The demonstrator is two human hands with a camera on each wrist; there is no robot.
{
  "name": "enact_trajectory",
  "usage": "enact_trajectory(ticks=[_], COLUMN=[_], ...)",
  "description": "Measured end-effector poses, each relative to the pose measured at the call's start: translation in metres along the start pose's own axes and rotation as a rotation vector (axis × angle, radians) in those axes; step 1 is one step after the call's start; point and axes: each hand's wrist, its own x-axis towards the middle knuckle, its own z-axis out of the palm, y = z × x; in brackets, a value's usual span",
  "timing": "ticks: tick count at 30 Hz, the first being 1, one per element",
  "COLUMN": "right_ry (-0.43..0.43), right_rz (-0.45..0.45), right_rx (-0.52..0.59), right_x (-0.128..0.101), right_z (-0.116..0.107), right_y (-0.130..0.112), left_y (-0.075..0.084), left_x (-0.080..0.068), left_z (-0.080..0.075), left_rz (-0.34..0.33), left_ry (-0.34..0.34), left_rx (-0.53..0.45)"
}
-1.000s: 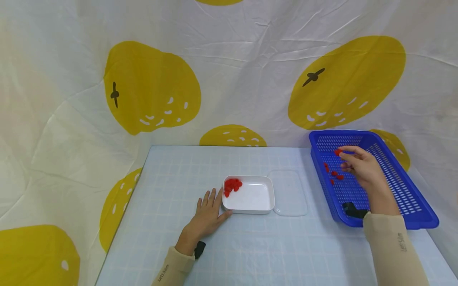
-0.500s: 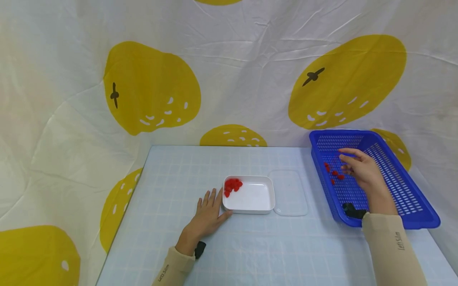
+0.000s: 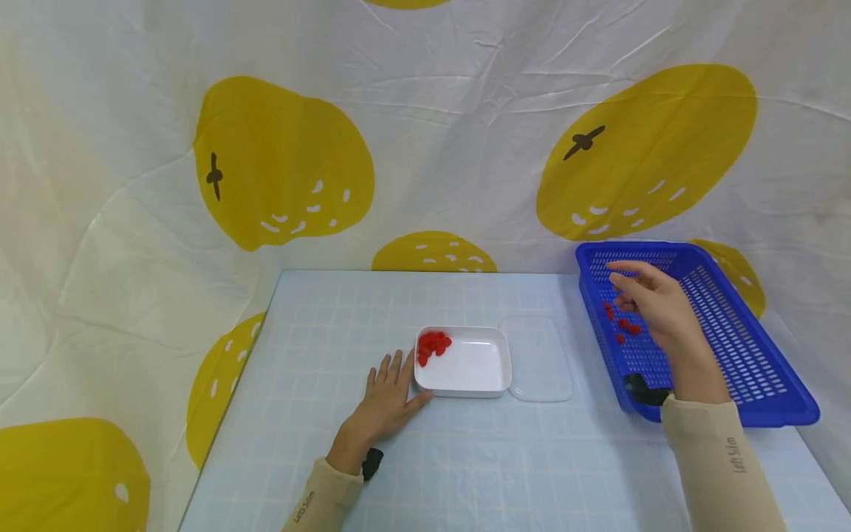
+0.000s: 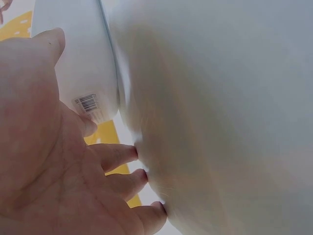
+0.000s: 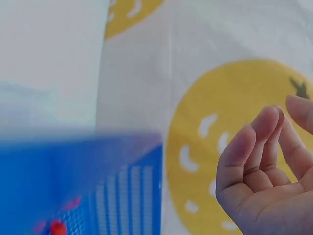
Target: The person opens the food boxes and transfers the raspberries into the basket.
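Note:
My left hand (image 3: 385,395) lies flat on the pale blue table (image 3: 465,458), its fingers straight and its thumb against the near left corner of a white tray (image 3: 505,362). Several red pieces (image 3: 432,345) are heaped in that tray's far left corner. In the left wrist view the palm (image 4: 49,161) sits close to the tray's white wall (image 4: 83,63). My right hand (image 3: 654,307) hovers over a blue mesh basket (image 3: 744,332), fingers loosely curled (image 5: 264,171), and I see nothing between them. Several red pieces (image 3: 623,325) lie on the basket floor just below the hand.
A clear flat lid (image 3: 540,358) lies right of the white tray. The basket stands at the table's right edge. A white cloth with yellow fruit prints (image 3: 286,162) hangs behind and to both sides of the table.
My right hand dipped toward the red pieces in the basket, then rose and shifted slightly left. The red piece at its fingertips one second ago is no longer seen. My left hand stayed put.

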Motion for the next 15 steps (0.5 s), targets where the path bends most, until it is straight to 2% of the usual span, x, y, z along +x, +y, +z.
enact_trajectory(ticks=[4,12,15], right_ry=[-0.032,-0.12,-0.138], right_rz=[-0.026,-0.115,-0.118], right_rx=[-0.052,-0.01,0.004], right_x=[-0.001,-0.003,-0.005], right_z=[0.019,0.061,0.078], right_y=[-0.008,-0.014,-0.015], left_y=[0.001,0.001,0.001], left_x=[0.0,0.0,0.0], left_z=[0.0,0.0,0.001], left_rz=[-0.009,-0.013,-0.019], left_ry=[-0.006,-0.007,-0.008], left_rx=[0.013,0.003,0.011])
